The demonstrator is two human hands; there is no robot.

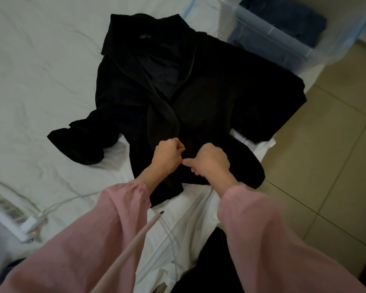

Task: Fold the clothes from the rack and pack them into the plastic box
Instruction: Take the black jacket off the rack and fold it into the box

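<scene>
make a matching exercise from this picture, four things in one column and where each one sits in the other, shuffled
Things
1. black jacket
2. plastic box
3. power strip
4. blue clothes

Places
A. folded inside the box
B. at the near left edge, with a red light showing
C. spread out on the white sheet
D. at the far right, beyond the jacket

Pairs: 1-C, 2-D, 3-B, 4-A

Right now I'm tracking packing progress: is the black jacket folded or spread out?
Spread out. The black jacket lies flat on the sheet, sleeves splayed; left hand and right hand pinch its front.
</scene>
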